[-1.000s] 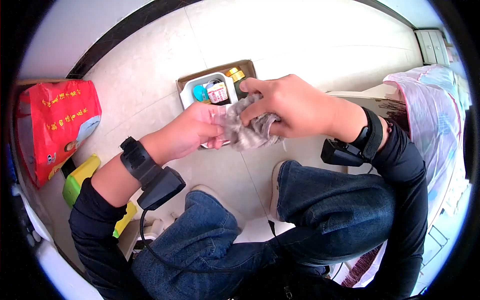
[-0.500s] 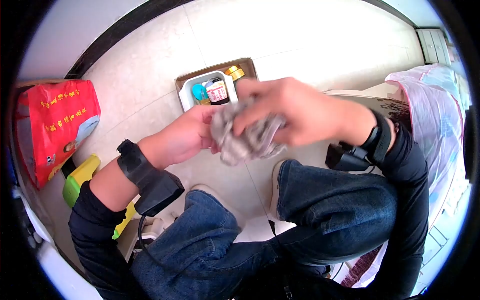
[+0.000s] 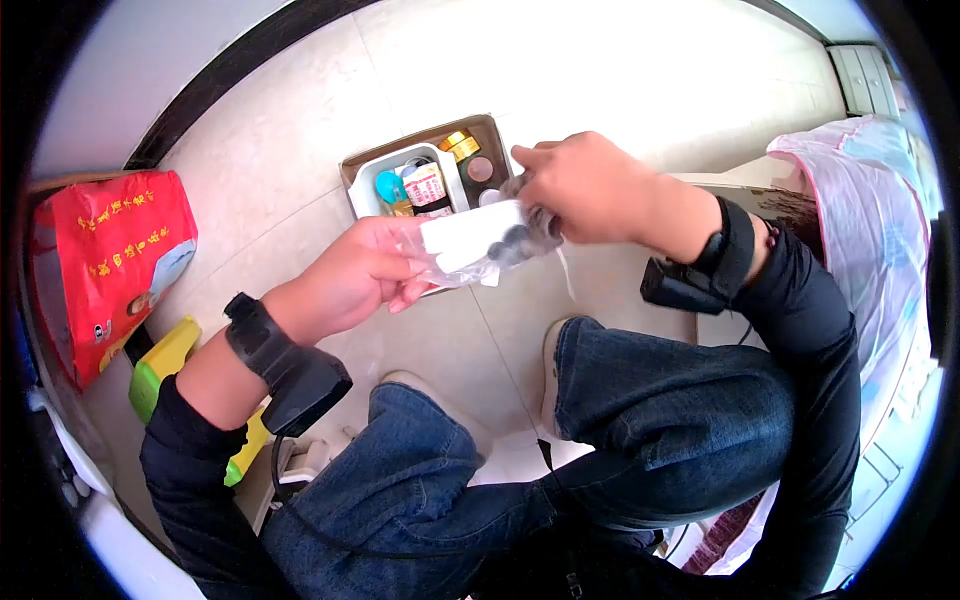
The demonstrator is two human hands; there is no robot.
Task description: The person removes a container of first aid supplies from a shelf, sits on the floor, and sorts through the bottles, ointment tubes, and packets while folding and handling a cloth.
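My left hand [image 3: 370, 265] is closed on the left end of a clear plastic bag [image 3: 470, 240]. A white label or card and some dark round pieces show in the bag. At the bag's other end is my right hand [image 3: 585, 190], with its fingers curled over a grey crumpled cloth [image 3: 543, 222]. Most of the cloth is hidden under that hand, and a thin pale strip dangles below it. Just behind the bag, a cardboard box [image 3: 485, 130] on the floor contains a white plastic bin [image 3: 362, 203].
Inside the bin are a teal round item [image 3: 390, 185] and a red-and-white packet [image 3: 424, 184]. Yellow-gold items [image 3: 460, 146] lie beside it in the box. A red bag [image 3: 115, 265] stands at the left, near a yellow-green plastic object [image 3: 165, 360]. Translucent patterned fabric [image 3: 860, 220] hangs at the right.
The crumpled grey cloth that covered the space between my hands has shrunk under my right hand. The clear bag with its white label now shows. My right hand has shifted slightly up.
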